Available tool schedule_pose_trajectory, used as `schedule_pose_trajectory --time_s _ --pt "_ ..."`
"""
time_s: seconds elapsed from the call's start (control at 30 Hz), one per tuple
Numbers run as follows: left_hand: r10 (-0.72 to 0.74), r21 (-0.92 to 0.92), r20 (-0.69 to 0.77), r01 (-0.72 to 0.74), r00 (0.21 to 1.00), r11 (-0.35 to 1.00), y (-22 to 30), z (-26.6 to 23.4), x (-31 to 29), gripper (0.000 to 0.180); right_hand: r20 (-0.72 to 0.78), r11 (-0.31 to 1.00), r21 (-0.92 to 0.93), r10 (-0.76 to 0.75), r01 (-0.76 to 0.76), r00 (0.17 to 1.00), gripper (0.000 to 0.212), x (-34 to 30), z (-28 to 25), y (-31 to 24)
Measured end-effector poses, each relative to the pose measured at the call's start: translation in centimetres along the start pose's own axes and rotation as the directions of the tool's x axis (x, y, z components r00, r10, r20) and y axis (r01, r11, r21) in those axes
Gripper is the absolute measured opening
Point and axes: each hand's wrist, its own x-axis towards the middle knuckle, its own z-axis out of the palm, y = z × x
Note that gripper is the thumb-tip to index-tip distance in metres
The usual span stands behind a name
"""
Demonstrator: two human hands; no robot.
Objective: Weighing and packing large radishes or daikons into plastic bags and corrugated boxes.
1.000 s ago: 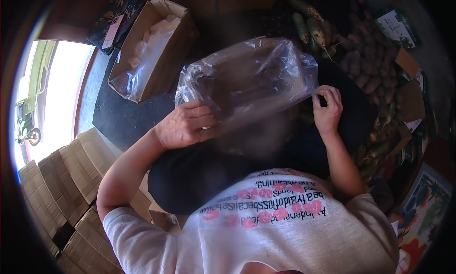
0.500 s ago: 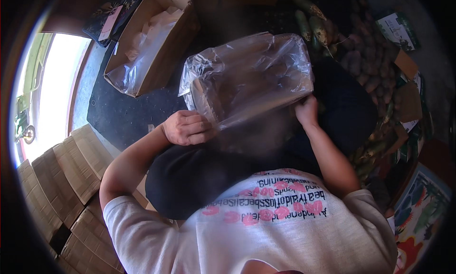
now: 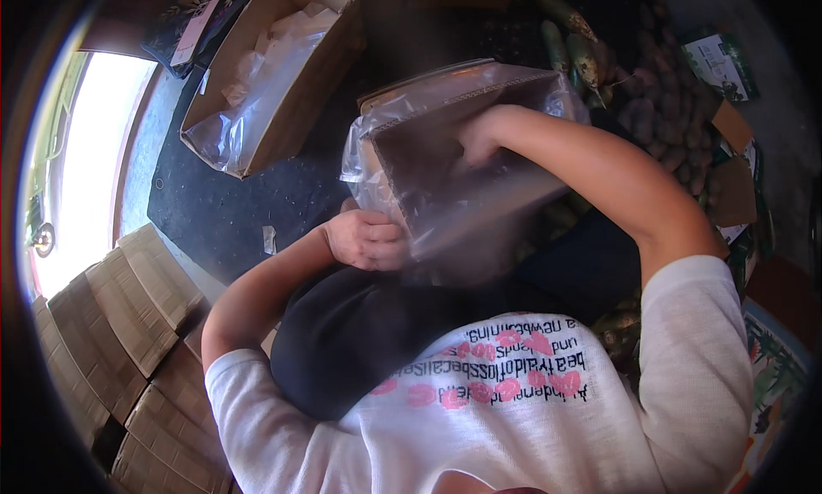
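A cardboard box (image 3: 428, 109) sits in front of my lap with its mouth facing me. A clear plastic bag (image 3: 364, 156) lines it and hangs over its left side and near edge. My left hand (image 3: 368, 240) is closed on the bag at the box's near left corner. My right hand (image 3: 486, 134) reaches over the right side into the box's mouth. Its fingers point down inside, dim and partly hidden, so I cannot tell whether they grip anything.
Another carton (image 3: 282, 83) with clear plastic in it stands at the far left. Long green vegetables (image 3: 569, 53) and a heap of brownish roots (image 3: 659, 117) lie at the far right. Flattened cartons (image 3: 120, 314) are stacked at the near left.
My right hand has left the box's right near corner and gone inside its mouth. The plastic that covered the opening is pushed back, baring the cardboard edge. My left hand keeps its grip.
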Motion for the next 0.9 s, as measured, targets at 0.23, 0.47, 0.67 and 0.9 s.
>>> schedule_pose_trajectory --time_s 0.23,0.47,0.67,0.9 --pt "-0.133 0.075 -0.217 0.153 0.967 0.985 -1.1 -5.6 -1.0 0.029 0.133 0.994 0.105 -0.042 0.028 0.990 0.098 5.4 4.3 1.1" --pt "-0.766 0.017 -0.220 0.787 0.604 0.616 -6.3 -8.4 7.6 0.060 0.038 0.994 0.081 -0.073 0.069 0.997 0.074 6.2 4.6 1.6" --pt "-0.908 0.167 -0.273 0.945 0.318 0.281 -8.1 -8.8 9.0 0.048 0.160 0.999 -0.041 -0.028 0.035 0.987 0.054 1.9 0.4 0.7" --pt "-0.968 -0.141 -0.235 0.983 0.086 0.121 -7.8 -9.1 7.4 0.015 -0.971 0.927 -0.135 -0.053 -0.351 0.234 0.038 -14.4 -1.5 2.4"
